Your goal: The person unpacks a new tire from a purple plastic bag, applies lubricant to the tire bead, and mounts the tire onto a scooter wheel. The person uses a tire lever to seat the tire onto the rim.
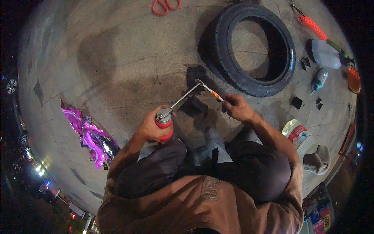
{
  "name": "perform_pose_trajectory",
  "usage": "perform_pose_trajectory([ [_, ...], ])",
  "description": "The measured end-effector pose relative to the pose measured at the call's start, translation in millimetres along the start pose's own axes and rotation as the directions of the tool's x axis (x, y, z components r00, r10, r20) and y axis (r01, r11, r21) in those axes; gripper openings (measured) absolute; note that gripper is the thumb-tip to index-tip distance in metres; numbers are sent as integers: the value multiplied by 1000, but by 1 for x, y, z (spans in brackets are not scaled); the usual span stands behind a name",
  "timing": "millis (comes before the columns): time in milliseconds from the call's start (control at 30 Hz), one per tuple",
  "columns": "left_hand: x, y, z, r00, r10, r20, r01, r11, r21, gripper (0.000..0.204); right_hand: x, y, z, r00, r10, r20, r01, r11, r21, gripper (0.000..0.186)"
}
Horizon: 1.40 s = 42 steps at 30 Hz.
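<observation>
My left hand (150, 126) grips a red can (165, 132) with a grey metal top and a long thin spout (181, 98) angled up to the right. My right hand (237, 107) holds a slim white-and-orange brush (214, 93) by its end. The spout's tip meets the brush's head (199, 82) above a dark rubber square (195, 73) on the pavement. More dark scraps (194, 105) lie just below, between my hands. A large black tyre (220, 46) lies flat beyond my right hand.
On the right are a red coiled hose (313, 27), a translucent jug (326, 54), a bottle (320, 80), small black squares (297, 102), a bucket (296, 132) and a grey cloth (317, 160). Purple crumpled material (87, 134) lies left, red loops (165, 5) at the top.
</observation>
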<state>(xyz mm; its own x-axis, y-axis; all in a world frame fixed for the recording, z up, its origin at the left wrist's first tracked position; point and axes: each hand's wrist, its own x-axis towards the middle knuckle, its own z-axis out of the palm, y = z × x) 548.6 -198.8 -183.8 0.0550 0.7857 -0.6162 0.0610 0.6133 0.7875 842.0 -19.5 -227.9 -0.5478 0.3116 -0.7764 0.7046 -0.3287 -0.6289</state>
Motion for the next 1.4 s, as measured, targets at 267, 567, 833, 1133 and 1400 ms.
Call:
perform_pose_trajectory([
  [267, -1, -2, -3, 1000, 6, -13, -4, 995, 99, 58, 1, 5, 1, 1000, -5, -31, 5, 1000, -5, 26],
  [567, 0, -13, 0, 999, -2, -54, 5, 999, 45, 59, 1, 5, 2, 998, -17, -55, 15, 999, -32, 26],
  [833, 1, -7, -1, 998, 47, -45, -43, 995, 92, 53, 2, -1, 0, 999, -9, -33, 8, 1000, -8, 25],
  [1133, -1, -3, 2, 998, -38, -59, 41, 997, 58, 57, 4, 4, 2, 998, -20, -65, 19, 1000, -21, 23],
  [1400, 1, -9, 1, 997, 67, -37, -66, 998, 24, 56, 6, 9, 1, 997, -51, -50, 51, 999, 5, 20],
])
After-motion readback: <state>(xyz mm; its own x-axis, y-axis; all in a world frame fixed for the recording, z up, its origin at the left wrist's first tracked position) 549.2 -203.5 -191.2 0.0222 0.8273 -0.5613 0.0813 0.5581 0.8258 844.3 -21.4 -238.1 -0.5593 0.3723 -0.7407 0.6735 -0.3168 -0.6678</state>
